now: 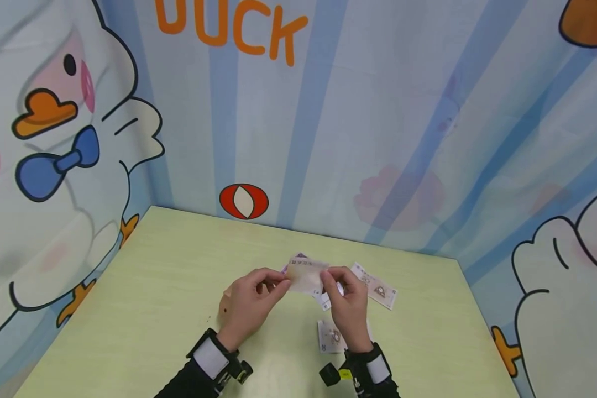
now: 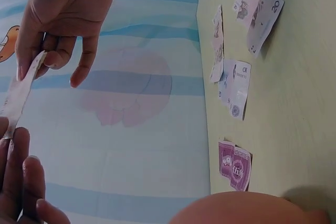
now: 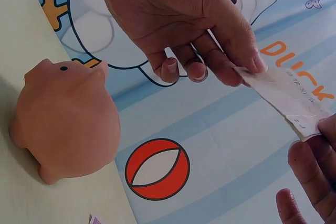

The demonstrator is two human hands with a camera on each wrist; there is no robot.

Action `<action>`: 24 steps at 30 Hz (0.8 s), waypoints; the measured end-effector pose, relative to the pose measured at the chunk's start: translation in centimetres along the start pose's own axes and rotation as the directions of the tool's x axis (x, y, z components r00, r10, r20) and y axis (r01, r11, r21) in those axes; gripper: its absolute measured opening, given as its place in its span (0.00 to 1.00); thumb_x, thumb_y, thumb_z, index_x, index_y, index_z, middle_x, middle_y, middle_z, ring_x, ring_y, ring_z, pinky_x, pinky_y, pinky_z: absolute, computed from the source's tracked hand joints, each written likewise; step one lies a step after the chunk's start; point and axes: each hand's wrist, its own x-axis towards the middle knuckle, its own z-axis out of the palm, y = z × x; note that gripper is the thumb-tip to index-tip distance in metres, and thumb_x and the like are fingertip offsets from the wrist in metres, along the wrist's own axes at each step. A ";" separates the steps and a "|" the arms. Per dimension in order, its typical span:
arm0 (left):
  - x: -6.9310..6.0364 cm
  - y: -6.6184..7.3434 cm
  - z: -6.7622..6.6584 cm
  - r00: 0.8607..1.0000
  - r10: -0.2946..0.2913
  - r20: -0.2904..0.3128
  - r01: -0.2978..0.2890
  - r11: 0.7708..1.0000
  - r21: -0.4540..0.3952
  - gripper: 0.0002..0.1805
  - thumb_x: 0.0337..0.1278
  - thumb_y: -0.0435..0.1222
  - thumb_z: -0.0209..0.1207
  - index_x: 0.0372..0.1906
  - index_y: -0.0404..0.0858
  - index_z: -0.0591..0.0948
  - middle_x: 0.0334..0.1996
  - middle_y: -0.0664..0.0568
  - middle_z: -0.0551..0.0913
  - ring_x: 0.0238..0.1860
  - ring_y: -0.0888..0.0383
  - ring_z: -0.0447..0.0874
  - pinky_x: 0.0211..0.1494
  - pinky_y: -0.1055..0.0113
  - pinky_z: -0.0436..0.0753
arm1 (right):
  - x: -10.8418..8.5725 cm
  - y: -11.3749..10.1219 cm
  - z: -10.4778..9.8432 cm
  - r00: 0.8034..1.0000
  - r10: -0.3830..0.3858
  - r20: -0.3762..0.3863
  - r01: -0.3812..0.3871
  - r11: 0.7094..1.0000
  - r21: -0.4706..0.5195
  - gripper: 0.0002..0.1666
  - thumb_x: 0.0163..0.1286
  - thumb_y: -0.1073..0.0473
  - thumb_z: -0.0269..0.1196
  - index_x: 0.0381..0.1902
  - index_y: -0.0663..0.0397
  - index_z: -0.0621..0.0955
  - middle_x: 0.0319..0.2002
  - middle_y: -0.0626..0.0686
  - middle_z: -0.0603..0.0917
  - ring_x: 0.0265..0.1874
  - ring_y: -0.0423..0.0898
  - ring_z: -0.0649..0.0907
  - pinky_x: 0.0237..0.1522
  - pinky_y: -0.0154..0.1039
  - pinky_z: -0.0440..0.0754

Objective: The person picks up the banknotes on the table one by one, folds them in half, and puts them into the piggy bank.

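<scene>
A pale paper banknote [image 1: 305, 275] is held up over the table, stretched between both hands. My left hand [image 1: 252, 301] pinches its left end between thumb and fingers. At the opposite end, my right hand [image 1: 349, 301] pinches it the same way; its other fingers hang loosely bent in the left wrist view. A terracotta-coloured piggy bank [image 3: 68, 121] stands on the table beside the left hand, mostly hidden behind that hand in the head view. Beyond the held note lies a purple banknote [image 2: 234, 165].
More paper notes lie on the pale table [image 1: 179, 276]: a pinkish note [image 1: 381, 290] at the right, a bluish note [image 2: 237, 88] near the middle, and a note [image 1: 331, 336] partly under the right forearm. A duck-print cloth [image 1: 328, 138] stands behind the table.
</scene>
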 end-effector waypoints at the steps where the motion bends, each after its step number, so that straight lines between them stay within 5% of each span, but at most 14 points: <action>1: 0.0 -0.1 0.1 1.000 0.016 -0.010 -0.016 1.000 -0.015 0.05 0.64 0.38 0.74 0.43 0.45 0.91 0.32 0.62 0.86 0.30 0.63 0.76 0.32 0.71 0.74 | 0.0 0.0 0.0 1.000 0.007 0.001 -0.007 1.000 0.002 0.05 0.77 0.73 0.62 0.43 0.66 0.85 0.30 0.59 0.81 0.29 0.46 0.80 0.36 0.30 0.79; 6: -0.1 0.2 0.3 0.995 0.085 -0.059 -0.085 0.996 0.001 0.05 0.61 0.34 0.76 0.41 0.44 0.91 0.32 0.61 0.87 0.30 0.64 0.79 0.33 0.71 0.78 | -0.2 0.3 0.1 1.000 0.014 0.011 -0.014 1.000 0.010 0.04 0.77 0.73 0.62 0.43 0.66 0.84 0.30 0.59 0.81 0.30 0.45 0.81 0.37 0.30 0.80; 10: -0.1 0.5 0.4 0.970 0.228 -0.082 -0.213 0.965 0.154 0.06 0.58 0.33 0.77 0.39 0.43 0.91 0.33 0.58 0.89 0.32 0.65 0.83 0.34 0.70 0.82 | -0.3 0.7 0.1 1.000 -0.005 0.011 0.005 1.000 -0.009 0.04 0.77 0.73 0.63 0.42 0.63 0.85 0.30 0.57 0.83 0.30 0.46 0.82 0.38 0.31 0.81; 16: 0.0 0.6 0.7 0.908 0.416 -0.046 -0.362 0.837 0.412 0.06 0.57 0.35 0.77 0.38 0.44 0.92 0.31 0.58 0.89 0.31 0.62 0.83 0.34 0.68 0.84 | -0.1 1.1 0.3 0.998 -0.070 0.005 0.070 0.997 -0.041 0.05 0.76 0.72 0.64 0.40 0.61 0.85 0.29 0.55 0.84 0.28 0.50 0.84 0.40 0.32 0.83; 24: 0.0 1.1 1.5 0.814 0.580 0.015 -0.473 0.648 0.597 0.10 0.53 0.35 0.79 0.39 0.43 0.89 0.32 0.52 0.89 0.33 0.53 0.83 0.36 0.59 0.83 | 0.0 1.0 0.8 0.989 -0.144 -0.025 0.141 0.986 -0.090 0.08 0.72 0.76 0.66 0.41 0.61 0.86 0.29 0.55 0.86 0.27 0.49 0.86 0.40 0.30 0.84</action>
